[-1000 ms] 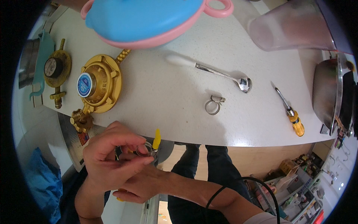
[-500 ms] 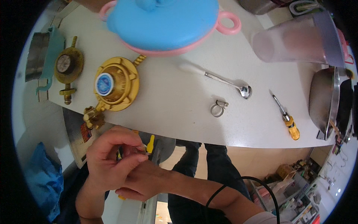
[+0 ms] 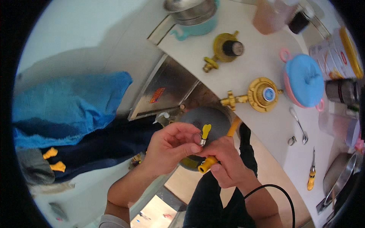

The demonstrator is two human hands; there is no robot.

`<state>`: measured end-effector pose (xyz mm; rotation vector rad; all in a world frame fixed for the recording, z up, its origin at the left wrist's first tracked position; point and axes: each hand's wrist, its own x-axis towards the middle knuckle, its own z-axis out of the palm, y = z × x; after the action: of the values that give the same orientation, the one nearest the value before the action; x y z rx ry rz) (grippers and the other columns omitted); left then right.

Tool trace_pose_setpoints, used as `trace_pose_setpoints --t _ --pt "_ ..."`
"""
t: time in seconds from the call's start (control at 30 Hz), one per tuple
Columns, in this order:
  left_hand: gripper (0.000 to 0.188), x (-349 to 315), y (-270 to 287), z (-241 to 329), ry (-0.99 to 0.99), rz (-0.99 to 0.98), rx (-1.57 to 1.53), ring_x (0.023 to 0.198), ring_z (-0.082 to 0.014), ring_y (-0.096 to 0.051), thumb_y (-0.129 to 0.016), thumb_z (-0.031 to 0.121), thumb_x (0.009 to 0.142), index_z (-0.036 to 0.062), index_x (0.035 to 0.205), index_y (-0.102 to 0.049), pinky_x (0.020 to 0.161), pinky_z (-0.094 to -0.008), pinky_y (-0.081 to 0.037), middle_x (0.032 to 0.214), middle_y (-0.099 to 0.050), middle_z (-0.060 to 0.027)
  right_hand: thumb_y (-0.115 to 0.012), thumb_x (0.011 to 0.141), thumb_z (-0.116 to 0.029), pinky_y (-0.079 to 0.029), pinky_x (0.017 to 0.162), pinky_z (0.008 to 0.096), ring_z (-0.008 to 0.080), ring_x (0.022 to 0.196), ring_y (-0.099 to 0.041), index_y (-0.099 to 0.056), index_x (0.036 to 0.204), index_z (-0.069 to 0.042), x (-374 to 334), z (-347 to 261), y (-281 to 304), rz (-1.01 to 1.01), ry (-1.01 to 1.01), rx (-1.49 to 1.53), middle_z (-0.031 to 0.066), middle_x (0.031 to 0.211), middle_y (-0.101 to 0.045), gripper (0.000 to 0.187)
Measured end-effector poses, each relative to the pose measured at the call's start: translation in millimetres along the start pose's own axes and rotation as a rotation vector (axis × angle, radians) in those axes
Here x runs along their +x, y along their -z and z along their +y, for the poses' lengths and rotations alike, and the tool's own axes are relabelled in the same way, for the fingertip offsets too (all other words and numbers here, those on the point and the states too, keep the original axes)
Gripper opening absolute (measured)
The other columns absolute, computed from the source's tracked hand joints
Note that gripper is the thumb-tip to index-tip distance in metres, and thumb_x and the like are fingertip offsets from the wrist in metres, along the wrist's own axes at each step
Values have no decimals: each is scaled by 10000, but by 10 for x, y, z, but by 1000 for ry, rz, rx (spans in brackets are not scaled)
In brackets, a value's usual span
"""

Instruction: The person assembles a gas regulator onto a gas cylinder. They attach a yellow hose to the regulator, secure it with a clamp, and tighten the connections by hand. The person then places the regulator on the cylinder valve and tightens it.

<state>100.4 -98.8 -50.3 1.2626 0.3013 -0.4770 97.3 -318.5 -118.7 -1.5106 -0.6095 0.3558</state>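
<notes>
Between my left hand's (image 3: 171,146) thumb and fingers is a small metal hose clamp with a yellow wing key (image 3: 206,131). My right hand (image 3: 228,161) is closed around a yellow-orange hose (image 3: 207,165), whose open end points toward my left forearm. The clamp is held just beside the hose end; whether they touch I cannot tell. Beyond my hands, on the tabletop, lies a gold gas regulator (image 3: 262,95) with a blue-and-white cap. An older, tarnished regulator (image 3: 226,47) with a dark knob lies farther off. Another metal hose clamp (image 3: 292,141) rests on the table.
On the white table (image 3: 273,129) lie a spoon (image 3: 299,123) and a yellow-handled screwdriver (image 3: 312,173). A blue-lidded pink pot (image 3: 304,79) stands near a large tin (image 3: 336,53). Below the table edge is a grey round object (image 3: 209,116). Blue cloth (image 3: 72,110) hangs at the left.
My view has swung left, so the table now sits at the right. My hands have drawn apart, and the hose end and the clamp with its yellow key show more plainly.
</notes>
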Motion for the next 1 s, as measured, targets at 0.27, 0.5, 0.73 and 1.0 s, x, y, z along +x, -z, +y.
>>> trace_pose_setpoints --t 0.27,0.5,0.73,1.0 --pt "401 -481 247 -320 99 153 -541 997 -143 -712 -772 50 943 84 1315 -624 752 -258 -543 1131 -731 -61 -599 864 -192 -358 965 474 355 945 -562 -623 1186 -69 259 -177 -84 -79 -28 -81 145 1060 -638 346" --pt "441 -686 222 -696 -4 209 -668 1007 -174 -679 -825 140 902 144 1307 -651 799 -315 -556 1202 -709 -65 -616 955 -194 -377 964 460 348 1006 -582 -624 1190 -76 414 -181 -211 -158 -74 -177 121 1093 -648 263" --pt "419 -612 114 -889 -164 259 -642 1151 -206 -651 -815 72 900 119 1288 -663 925 -344 -576 1312 -655 -70 -690 948 -208 -387 961 458 339 1008 -595 -631 1207 -106 479 -117 -289 -158 -84 -201 104 1078 -648 284" --pt "394 -516 165 -1006 -257 260 -490 1146 -211 -649 -810 -31 868 67 1222 -665 955 -358 -571 1272 -642 -89 -716 936 -205 -388 948 444 318 1006 -603 -653 1220 -124 556 -106 -263 -209 -106 -232 82 1086 -659 302"
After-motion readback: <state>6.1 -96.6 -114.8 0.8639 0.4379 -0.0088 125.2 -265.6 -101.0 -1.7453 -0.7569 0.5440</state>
